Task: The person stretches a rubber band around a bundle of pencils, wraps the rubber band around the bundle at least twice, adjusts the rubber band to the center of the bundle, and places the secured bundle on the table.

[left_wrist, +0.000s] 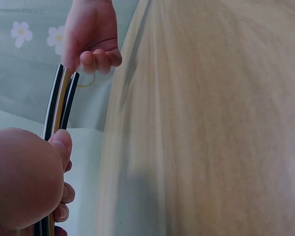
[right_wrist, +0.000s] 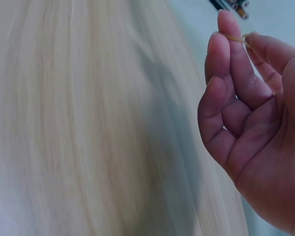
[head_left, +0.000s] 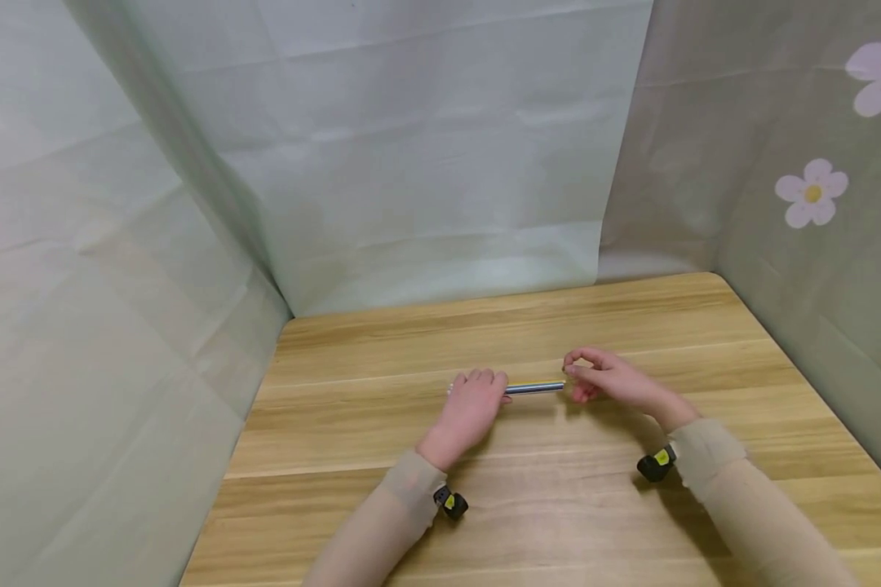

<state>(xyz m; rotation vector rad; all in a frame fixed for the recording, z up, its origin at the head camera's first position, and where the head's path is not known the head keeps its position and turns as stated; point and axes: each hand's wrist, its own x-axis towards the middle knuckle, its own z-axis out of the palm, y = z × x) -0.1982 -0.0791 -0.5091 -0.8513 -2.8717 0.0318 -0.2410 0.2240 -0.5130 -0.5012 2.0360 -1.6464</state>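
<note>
A small bundle of pencils (head_left: 534, 388), dark and yellow, is gripped in my left hand (head_left: 474, 408) above the table. In the left wrist view the thumb and curled fingers wrap round the pencils (left_wrist: 54, 110), whose far ends stick out toward the other hand. My right hand (head_left: 611, 380) is just off those ends, to the right. It pinches a thin yellow rubber band (right_wrist: 234, 39), which stretches between thumb and fingers in the right wrist view. Part of the bundle is hidden behind the left hand.
The wooden table (head_left: 543, 505) spreads under both hands. Pale cloth (head_left: 440, 163) hangs behind and at the left; a grey-green cloth with white flowers (head_left: 812, 193) hangs at the right. Each wrist wears a small black camera (head_left: 657, 464).
</note>
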